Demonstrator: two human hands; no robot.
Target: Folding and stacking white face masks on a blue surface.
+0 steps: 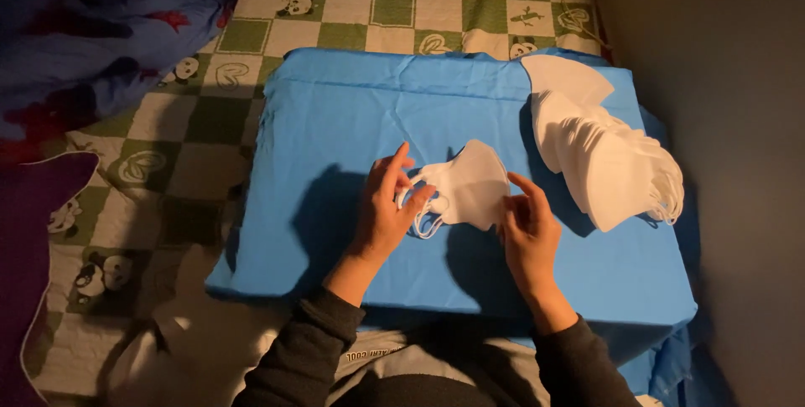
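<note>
Both hands pinch one folded white face mask (470, 185) on a blue cloth (352, 122): left hand (387, 206) at its ear loops, right hand (527, 227) at its edge; a mask stack (608, 160) lies right of it.

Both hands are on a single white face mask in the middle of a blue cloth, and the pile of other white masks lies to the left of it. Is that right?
Not quite. The head view shows the pile of white masks to the right of the single mask, not the left. The rest holds: the left hand and right hand both touch that mask on the blue cloth.
</note>
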